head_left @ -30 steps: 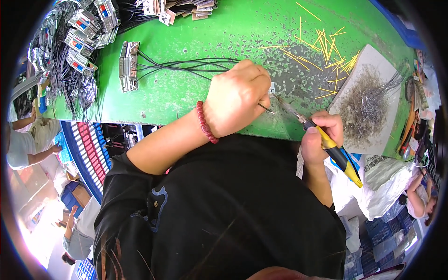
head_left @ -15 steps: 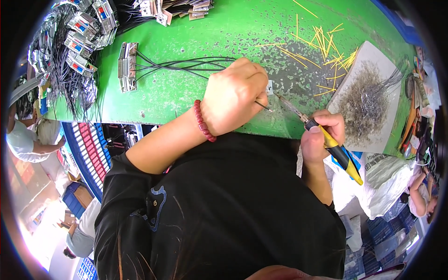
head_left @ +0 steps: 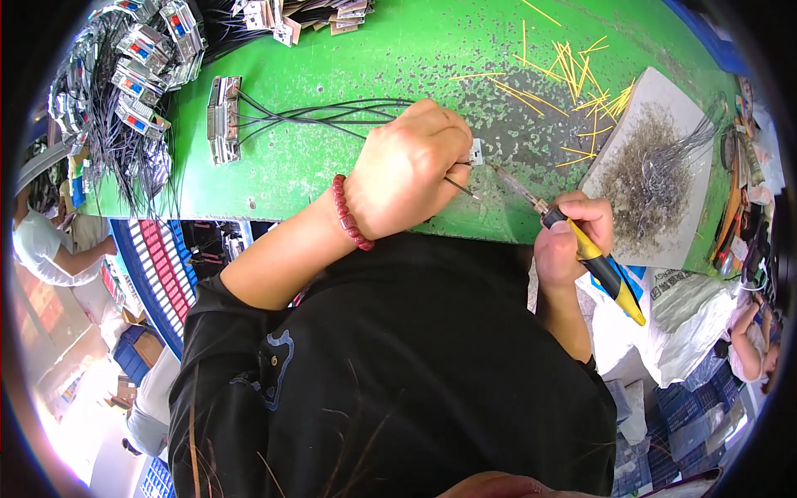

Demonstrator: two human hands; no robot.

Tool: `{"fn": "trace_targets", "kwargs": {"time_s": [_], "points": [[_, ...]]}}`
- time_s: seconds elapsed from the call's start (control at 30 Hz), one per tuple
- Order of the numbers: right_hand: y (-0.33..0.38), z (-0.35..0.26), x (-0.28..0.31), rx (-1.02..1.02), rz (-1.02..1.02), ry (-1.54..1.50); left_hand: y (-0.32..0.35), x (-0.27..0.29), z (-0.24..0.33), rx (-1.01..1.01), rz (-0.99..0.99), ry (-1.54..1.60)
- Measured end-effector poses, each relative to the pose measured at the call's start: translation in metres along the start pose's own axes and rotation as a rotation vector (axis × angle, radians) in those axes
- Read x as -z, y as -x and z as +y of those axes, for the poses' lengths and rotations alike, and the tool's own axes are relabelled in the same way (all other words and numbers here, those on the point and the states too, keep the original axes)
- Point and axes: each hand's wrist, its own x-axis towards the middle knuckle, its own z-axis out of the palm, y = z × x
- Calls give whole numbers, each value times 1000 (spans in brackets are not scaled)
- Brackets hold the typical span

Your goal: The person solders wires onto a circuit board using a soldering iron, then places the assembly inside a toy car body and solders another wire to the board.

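My right hand [head_left: 574, 236] is closed around a yellow and black soldering iron [head_left: 610, 284], its metal tip angled up and left. Just left of that tip, a small pale plate [head_left: 476, 153] shows at the fingers of my left hand [head_left: 418, 153]. That hand is closed on black wires [head_left: 332, 122]; one short end pokes out below the fingers. The wires run left to a silver metal housing [head_left: 224, 121] lying on the green table [head_left: 290, 187]. My left fingertips are mostly hidden behind the back of the hand.
Yellow solder-like sticks [head_left: 573, 75] lie scattered at the far right. Beside them sits a grey board [head_left: 681, 108] with dark residue and thin wires. Many wired metal housings [head_left: 141, 83] are piled at the far left. People [head_left: 50, 249] are at the sides.
My left hand has shifted slightly left, and the small plate at its fingers with it. The right hand and soldering iron have hardly moved.
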Motion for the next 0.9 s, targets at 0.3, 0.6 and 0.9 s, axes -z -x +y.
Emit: {"fn": "trace_targets", "kwargs": {"time_s": [0.3, 0.6, 0.9], "points": [[-2, -2, -3, -29, 11, -1, -5, 6, 4, 31, -115, -39], [-4, -1, -2, -25, 6, -16, -15, 13, 4, 38, -255, -48], [-3, -3, -2, -66, 4, -8, -14, 14, -4, 25, -231, 68]]}}
